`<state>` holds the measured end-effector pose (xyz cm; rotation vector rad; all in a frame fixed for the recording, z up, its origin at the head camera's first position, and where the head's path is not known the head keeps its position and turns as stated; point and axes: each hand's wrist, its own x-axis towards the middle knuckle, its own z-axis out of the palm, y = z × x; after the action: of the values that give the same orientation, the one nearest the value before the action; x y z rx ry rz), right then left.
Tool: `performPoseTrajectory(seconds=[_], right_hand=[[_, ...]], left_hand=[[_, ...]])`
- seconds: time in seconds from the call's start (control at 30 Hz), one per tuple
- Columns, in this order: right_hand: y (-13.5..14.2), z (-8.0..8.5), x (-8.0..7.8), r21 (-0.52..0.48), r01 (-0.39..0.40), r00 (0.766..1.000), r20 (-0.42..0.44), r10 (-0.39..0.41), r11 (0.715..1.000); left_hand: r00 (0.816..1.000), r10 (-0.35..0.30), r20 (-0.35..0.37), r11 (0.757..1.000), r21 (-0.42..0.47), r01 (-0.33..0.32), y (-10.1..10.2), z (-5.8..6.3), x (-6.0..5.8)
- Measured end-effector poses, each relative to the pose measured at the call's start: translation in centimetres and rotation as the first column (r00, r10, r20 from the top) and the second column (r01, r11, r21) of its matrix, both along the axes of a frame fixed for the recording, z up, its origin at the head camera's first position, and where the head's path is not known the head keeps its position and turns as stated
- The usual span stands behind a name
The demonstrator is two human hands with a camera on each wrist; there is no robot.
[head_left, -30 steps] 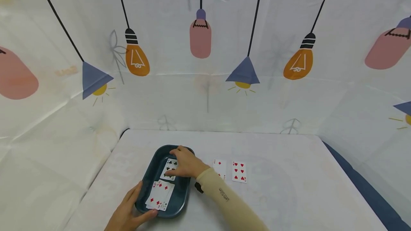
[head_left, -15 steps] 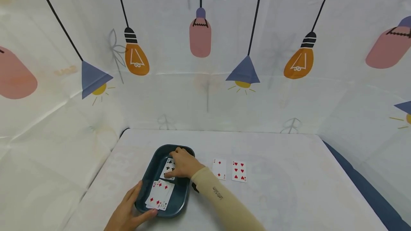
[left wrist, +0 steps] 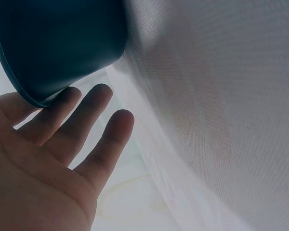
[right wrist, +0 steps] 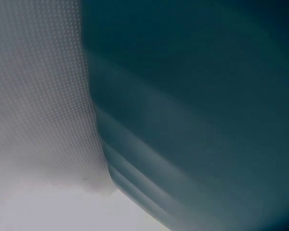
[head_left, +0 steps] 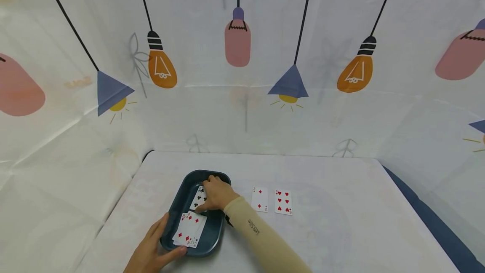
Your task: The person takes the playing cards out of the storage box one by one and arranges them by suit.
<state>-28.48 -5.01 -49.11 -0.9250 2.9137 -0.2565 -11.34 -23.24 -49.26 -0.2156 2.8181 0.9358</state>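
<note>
In the head view a dark teal tray (head_left: pixel 214 239) holds two groups of playing cards. The near group is a small overlapping pile of cards (head_left: pixel 189 227) with a red diamonds card on top. Farther back lies a black clubs card (head_left: pixel 198 198), partly covered by my right hand (head_left: pixel 219 195). That hand grips the clubs card, thumb at its near edge and fingers at its far edge; the right wrist view shows only the tray's side (right wrist: pixel 183 106). My left hand (head_left: pixel 150 250) rests against the tray's near left corner with fairly straight, spread fingers, its thumb on the near rim.
Right of the tray, a two of diamonds (head_left: pixel 259 199) and a six of hearts (head_left: pixel 283 202) lie face up side by side on the white table (head_left: pixel 341 222). A white sheet (head_left: pixel 242 113) printed with lamps hangs behind and at the sides.
My right hand has shifted slightly at the clubs card, its thumb moving toward the card's near edge, and the forearm has swung a little left. The left hand stays against the tray.
</note>
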Motion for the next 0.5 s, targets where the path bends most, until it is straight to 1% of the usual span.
performPoseTrajectory(seconds=[0.2,0.3,0.5], right_hand=[[0.17,-0.01,-0.03,-0.007,0.004,1.000,0.002,-0.004,1.000],[0.18,-0.01,-0.06,0.002,0.002,1.000,-0.007,-0.002,1.000],[0.03,-0.15,-0.18,0.036,0.006,1.000,-0.017,-0.006,0.999]], left_hand=[[1.000,0.014,0.006,1.000,0.001,-0.014,0.11,-0.03,0.00],[1.000,0.020,0.010,1.000,0.002,-0.020,0.14,-0.03,0.00],[1.000,0.011,0.001,1.000,-0.002,-0.011,0.12,-0.04,0.09]])
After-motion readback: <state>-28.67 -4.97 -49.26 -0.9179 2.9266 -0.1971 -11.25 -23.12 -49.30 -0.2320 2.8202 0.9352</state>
